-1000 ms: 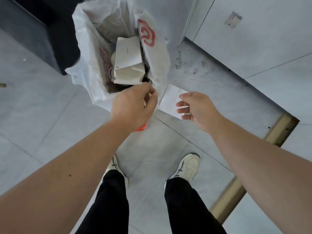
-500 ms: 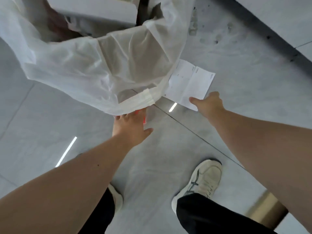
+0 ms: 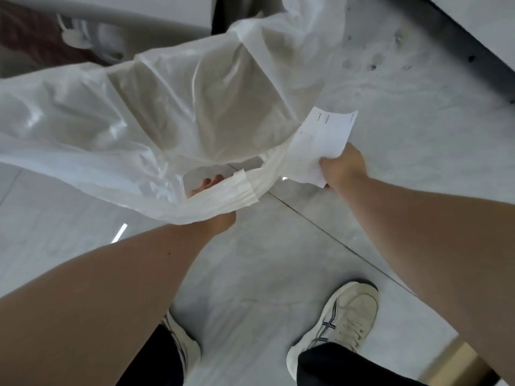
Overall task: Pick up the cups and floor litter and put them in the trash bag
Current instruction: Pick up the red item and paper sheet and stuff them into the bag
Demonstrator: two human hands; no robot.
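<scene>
Down at floor level, just right of the trash bag [image 3: 156, 129], the right hand [image 3: 341, 168] now has its fingers closed on the slip of paper [image 3: 320, 143], pinching its near edge so the sheet is tilted up off the gray tile floor [image 3: 278, 260]. Half a second ago that hand only touched the paper where it lay flat, so the pick is done. The left hand [image 3: 214, 201] has gone under the bag's rolled rim, mostly hidden by the plastic; whether it grips the rim or something beneath cannot be told. The paper touches the bag's outer side, not yet inside. Lifting it over the rim and dropping it in looks like the next step.
</scene>
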